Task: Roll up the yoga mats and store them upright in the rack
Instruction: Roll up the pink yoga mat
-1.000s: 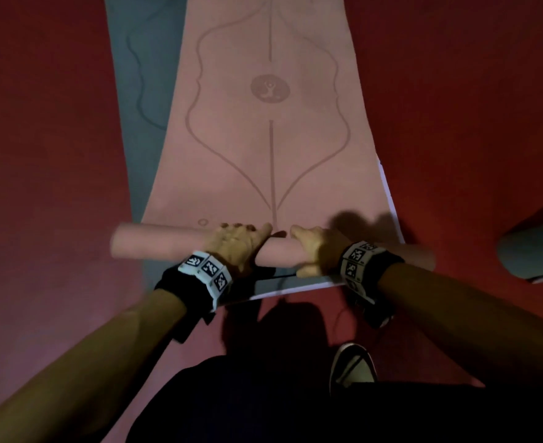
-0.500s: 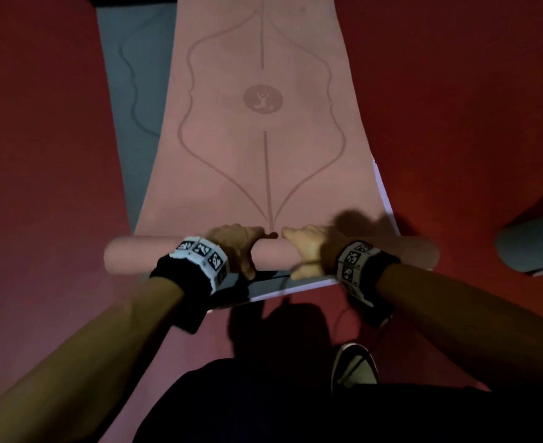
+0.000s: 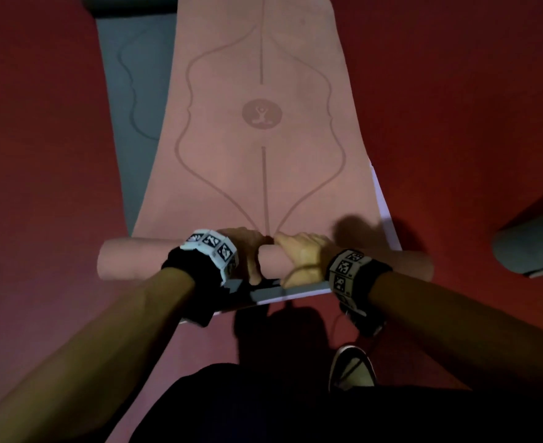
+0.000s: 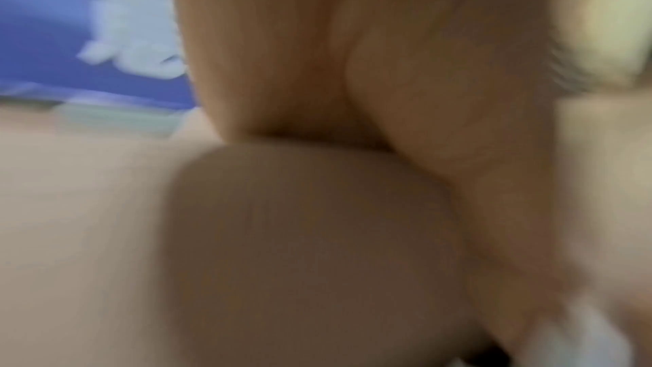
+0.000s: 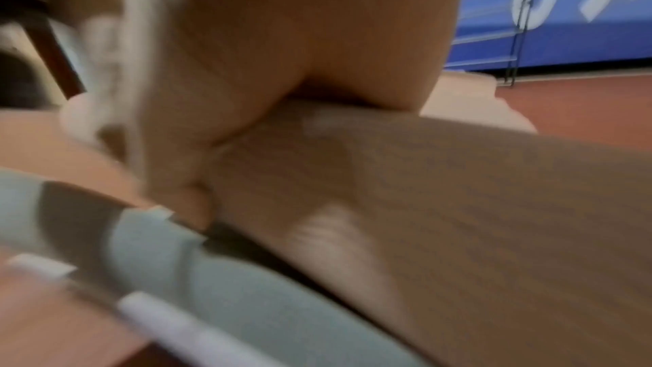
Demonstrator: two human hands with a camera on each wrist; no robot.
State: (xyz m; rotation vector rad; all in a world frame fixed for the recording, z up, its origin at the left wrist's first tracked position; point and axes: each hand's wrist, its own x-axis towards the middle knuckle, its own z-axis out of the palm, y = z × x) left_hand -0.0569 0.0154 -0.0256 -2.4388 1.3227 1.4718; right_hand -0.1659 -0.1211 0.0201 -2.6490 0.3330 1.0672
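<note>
Both hands, left hand and right hand, curled over pink mat, half rolled. Underneath, one grey mat; another grey roll and one shoe nearby.

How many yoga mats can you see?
3 for sure. The pink mat is in the middle, partly rolled under both hands. A grey mat lies flat beneath it, showing at its left. A rolled grey mat sits at the right edge. More may be out of view.

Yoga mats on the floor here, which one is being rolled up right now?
The pink mat, lying on top of the flat grey mat. Both hands, left hand and right hand, grip its rolled near end.
</note>
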